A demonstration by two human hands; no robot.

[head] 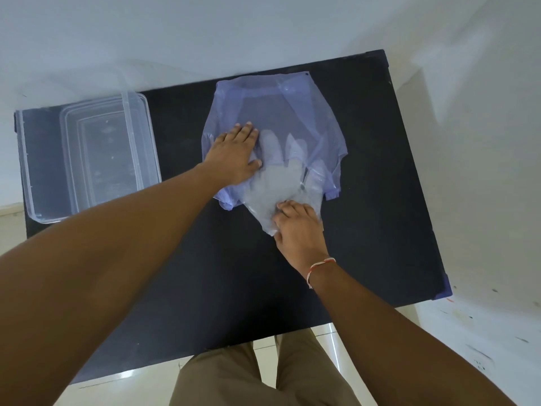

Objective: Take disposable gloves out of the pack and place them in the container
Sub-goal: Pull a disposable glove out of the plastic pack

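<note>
A bluish see-through plastic pack [275,112] lies flat on the black table [205,273]. Clear disposable gloves [272,183] show through it and stick out at its near edge. My left hand [235,153] lies flat on the pack's left side, fingers spread, pressing it down. My right hand [298,227] pinches the cuff end of a glove at the pack's near opening. The clear plastic container [87,159] stands open at the table's left end, with nothing visible inside.
White walls close in behind and to the right of the table. The container overhangs the table's left edge slightly. My legs and a pale tiled floor show below the table's near edge.
</note>
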